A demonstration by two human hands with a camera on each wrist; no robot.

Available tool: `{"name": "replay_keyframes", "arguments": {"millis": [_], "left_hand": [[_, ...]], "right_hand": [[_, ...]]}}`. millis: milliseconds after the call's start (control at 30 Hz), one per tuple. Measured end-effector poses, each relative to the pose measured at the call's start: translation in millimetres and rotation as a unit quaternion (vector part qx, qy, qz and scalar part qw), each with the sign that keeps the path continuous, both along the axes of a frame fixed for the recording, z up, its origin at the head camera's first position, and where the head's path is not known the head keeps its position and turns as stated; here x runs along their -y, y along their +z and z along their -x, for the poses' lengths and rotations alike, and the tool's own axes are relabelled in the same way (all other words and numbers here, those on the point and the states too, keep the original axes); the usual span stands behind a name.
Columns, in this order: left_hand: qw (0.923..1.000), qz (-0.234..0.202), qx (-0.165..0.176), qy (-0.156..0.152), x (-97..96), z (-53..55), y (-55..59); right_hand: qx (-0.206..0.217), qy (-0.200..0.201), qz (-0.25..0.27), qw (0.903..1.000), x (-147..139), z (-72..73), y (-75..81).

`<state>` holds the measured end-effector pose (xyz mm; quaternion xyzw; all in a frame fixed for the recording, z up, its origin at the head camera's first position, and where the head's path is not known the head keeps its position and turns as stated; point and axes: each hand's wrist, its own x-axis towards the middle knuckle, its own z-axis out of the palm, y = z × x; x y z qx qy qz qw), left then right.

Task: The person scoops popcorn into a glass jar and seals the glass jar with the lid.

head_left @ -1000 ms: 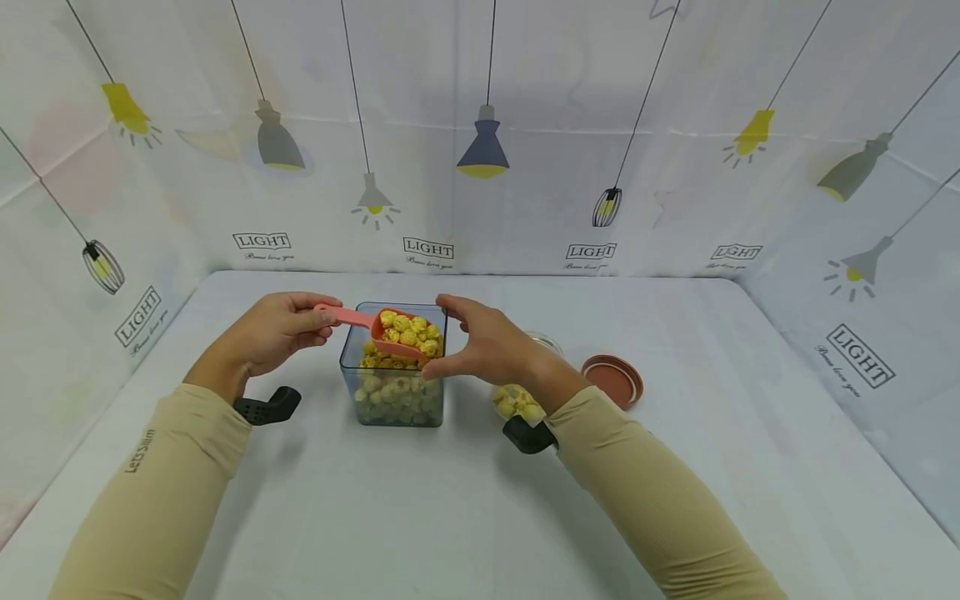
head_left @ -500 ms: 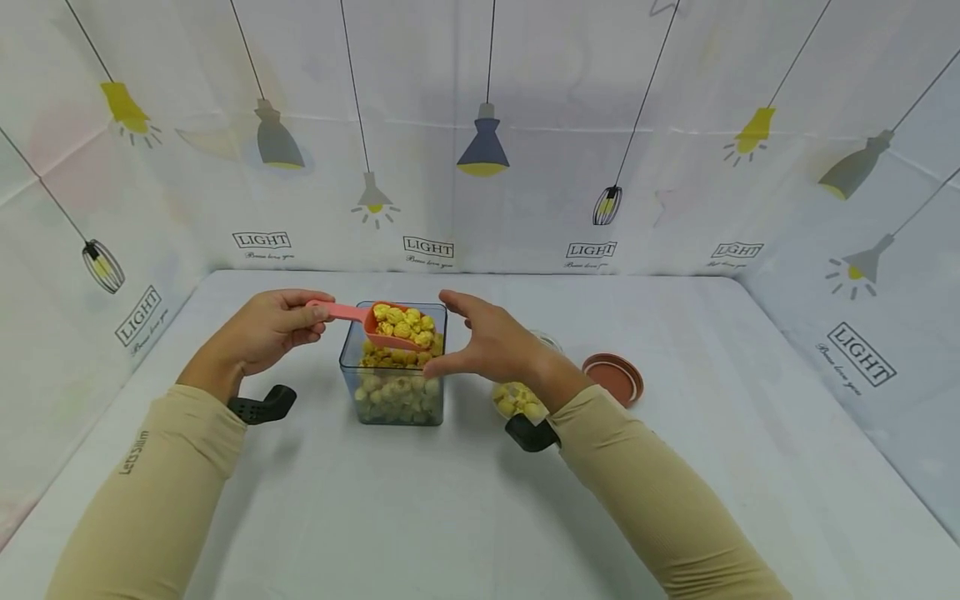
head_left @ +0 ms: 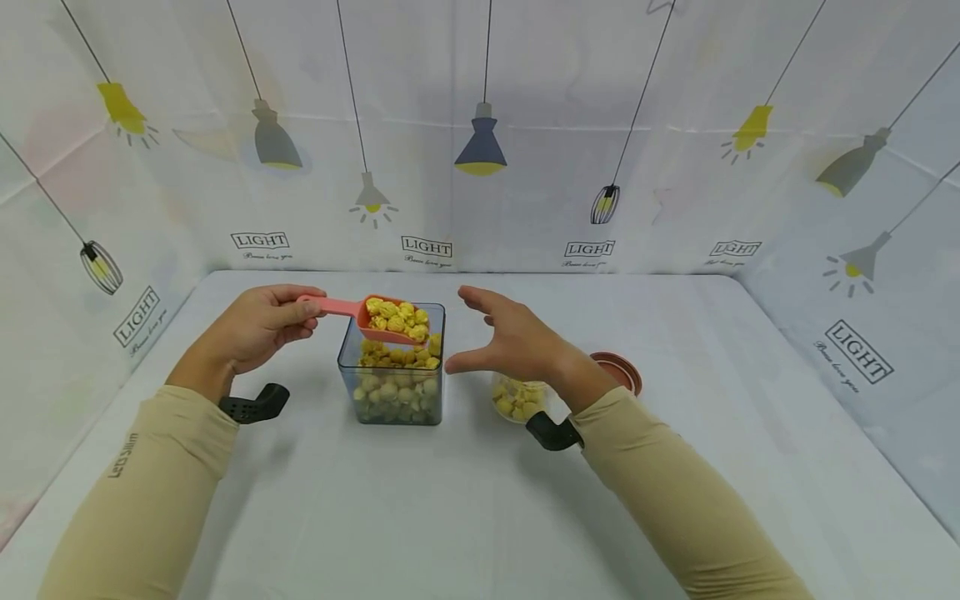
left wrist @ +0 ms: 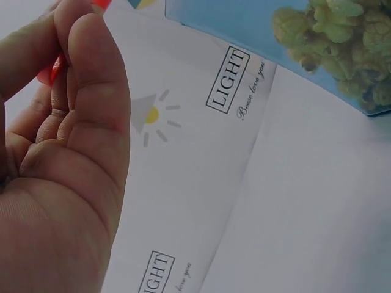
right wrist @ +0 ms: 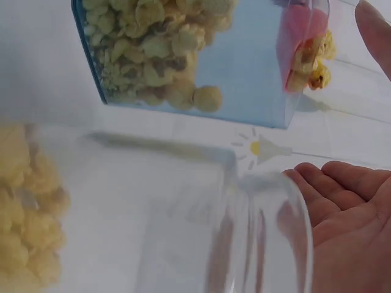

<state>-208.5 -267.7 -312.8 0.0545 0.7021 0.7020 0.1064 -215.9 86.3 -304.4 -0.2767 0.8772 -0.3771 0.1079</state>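
My left hand (head_left: 272,323) pinches the end of a pink scoop (head_left: 384,336) by its handle. The scoop is heaped with yellow popcorn (head_left: 396,317) and hangs over the top of a bluish see-through square container (head_left: 347,368). More popcorn lies inside that container. Just right of it, my right hand (head_left: 517,343) holds nothing, thumb and fingers spread apart. Below this hand stands a clear jar (right wrist: 183,226) with some popcorn in its bottom, partly hidden by the wrist in the head view.
A reddish-brown round lid (head_left: 621,372) lies right of the jar, partly behind the right forearm. The white-covered table (head_left: 420,517) stretches to a cloth backdrop printed with lamps (head_left: 481,150).
The left hand has drawn the loaded scoop left and slightly up. The right hand has moved right, away from the container's edge. Container and jar stay put.
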Motion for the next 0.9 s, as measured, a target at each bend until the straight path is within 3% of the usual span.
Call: {"name": "replay_keyframes", "arguments": {"millis": [200,433,700,900], "left_hand": [[1.0000,-0.002,-0.007,0.003,-3.6,-0.2,4.3],[0.9995,-0.026,-0.019,0.005,-12.7,-2.4,10.0],[0.9982,-0.043,-0.042,-0.005,-31.0,-5.2,20.0],[0.9983,-0.036,-0.046,-0.002,-45.2,-6.0,27.4]], "right_hand": [[0.012,-0.024,0.031,0.9991,-22,-2.0,4.0],[0.070,-0.075,0.078,0.9917,-51,-10.7,-0.5],[0.002,-0.064,0.049,0.9968,-86,-15.4,-17.3],[0.009,-0.064,0.065,0.9958,-90,-17.4,-30.3]]}}
